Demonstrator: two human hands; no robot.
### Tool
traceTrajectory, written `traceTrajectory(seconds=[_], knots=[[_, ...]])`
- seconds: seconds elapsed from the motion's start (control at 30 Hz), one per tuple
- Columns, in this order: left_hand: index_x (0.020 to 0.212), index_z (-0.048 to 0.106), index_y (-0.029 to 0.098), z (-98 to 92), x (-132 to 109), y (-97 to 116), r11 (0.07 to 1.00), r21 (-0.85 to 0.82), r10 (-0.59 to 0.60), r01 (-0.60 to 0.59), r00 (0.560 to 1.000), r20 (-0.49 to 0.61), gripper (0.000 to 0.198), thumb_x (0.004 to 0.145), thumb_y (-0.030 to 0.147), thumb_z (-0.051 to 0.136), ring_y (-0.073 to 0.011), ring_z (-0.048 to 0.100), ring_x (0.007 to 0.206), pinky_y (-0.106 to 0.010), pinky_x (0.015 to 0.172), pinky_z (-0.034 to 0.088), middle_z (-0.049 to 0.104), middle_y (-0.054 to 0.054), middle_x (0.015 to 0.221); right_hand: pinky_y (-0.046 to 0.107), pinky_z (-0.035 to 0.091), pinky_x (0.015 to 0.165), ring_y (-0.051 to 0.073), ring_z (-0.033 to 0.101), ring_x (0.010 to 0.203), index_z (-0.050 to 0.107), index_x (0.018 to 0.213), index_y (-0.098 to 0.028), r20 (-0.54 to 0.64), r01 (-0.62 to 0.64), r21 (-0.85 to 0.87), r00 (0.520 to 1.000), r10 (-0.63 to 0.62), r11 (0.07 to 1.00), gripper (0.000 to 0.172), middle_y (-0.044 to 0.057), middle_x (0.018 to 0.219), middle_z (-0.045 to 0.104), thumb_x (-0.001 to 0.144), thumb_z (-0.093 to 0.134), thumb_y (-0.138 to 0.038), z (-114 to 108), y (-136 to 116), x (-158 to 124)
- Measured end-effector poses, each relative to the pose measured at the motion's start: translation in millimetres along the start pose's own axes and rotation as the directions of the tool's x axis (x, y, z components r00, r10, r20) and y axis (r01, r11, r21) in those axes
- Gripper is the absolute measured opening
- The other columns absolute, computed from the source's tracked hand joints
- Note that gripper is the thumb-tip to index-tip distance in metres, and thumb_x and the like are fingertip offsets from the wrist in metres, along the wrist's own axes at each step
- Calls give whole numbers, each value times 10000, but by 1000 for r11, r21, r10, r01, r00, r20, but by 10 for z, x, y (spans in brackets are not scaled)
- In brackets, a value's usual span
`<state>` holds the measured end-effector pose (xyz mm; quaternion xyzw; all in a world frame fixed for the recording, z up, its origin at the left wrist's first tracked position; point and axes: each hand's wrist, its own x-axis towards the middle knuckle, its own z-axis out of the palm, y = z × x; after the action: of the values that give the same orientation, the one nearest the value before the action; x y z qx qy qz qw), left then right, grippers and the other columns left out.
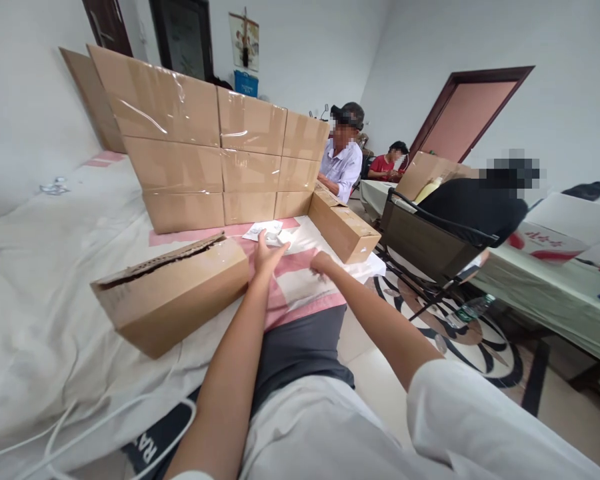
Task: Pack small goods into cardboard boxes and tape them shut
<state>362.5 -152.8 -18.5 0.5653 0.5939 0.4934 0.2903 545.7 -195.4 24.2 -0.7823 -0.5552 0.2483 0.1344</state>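
Nearest, a long carton (pixel 180 293) stands at my left, its top seam gaping, likely placed there for reach. My right hand (pixel 321 264) is curled at the striped cloth (pixel 300 283); I cannot tell whether it grips anything. My left hand (pixel 267 256) is spread wide, thumb apart from fingers, around a small white item (pixel 286 237) beside a white sheet (pixel 253 231). Beyond, a second carton (pixel 345 230) flanks the right end of a cardboard stack (pixel 180 160), presumably taped for steadiness. Farther off is a person in a pale shirt (pixel 347 167).
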Motion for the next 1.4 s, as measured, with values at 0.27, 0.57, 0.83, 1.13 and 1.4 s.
traceTrajectory(seconds=[0.27, 0.57, 0.83, 1.13, 1.4], knots=[[1526, 360, 328, 127, -91, -29, 992, 67, 110, -108, 993, -34, 974, 693, 495, 838, -304, 554, 1324, -395, 1077, 473, 545, -106, 1391, 320, 593, 734, 153, 674, 843, 651, 1148, -137, 1, 40, 490, 999, -46, 871, 293, 58, 1047, 685, 1002, 633, -390, -73, 699, -2], [1550, 346, 271, 160, -94, -82, 938, 227, 268, -263, 963, 7, 1034, 658, 388, 856, -324, 500, 1349, -409, 1145, 416, 524, -126, 1407, 205, 204, 375, 15, 280, 408, 260, 606, -230, -109, 191, 783, 979, -172, 591, 566, 28, 745, 699, 717, 771, -447, 51, 769, 43], [1501, 465, 291, 162, -103, -89, 925, 286, 243, -250, 968, 61, 920, 669, 365, 852, -359, 507, 1321, -442, 1117, 431, 469, -136, 1426, 214, 218, 391, 29, 308, 425, 237, 609, -239, -148, 226, 827, 971, -188, 515, 625, 42, 744, 702, 636, 797, -515, 72, 832, 32], [1457, 520, 303, 137, -178, -51, 954, 209, 205, -216, 976, 71, 857, 675, 353, 865, -393, 449, 1388, -491, 1148, 407, 411, -133, 1514, 227, 223, 396, 35, 295, 424, 253, 596, -237, -172, 261, 834, 960, -220, 487, 637, 51, 759, 712, 627, 796, -569, 80, 815, -21], [1345, 569, 241, -125, -404, 454, 977, -102, 202, -187, 964, 171, 433, 941, 399, 567, -298, 465, 1426, -456, 1183, 388, 559, -108, 1468, 240, 228, 405, 41, 263, 435, 208, 577, -226, -283, 402, 831, 900, -330, 383, 700, 57, 757, 692, 697, 790, -597, -54, 558, -378]])
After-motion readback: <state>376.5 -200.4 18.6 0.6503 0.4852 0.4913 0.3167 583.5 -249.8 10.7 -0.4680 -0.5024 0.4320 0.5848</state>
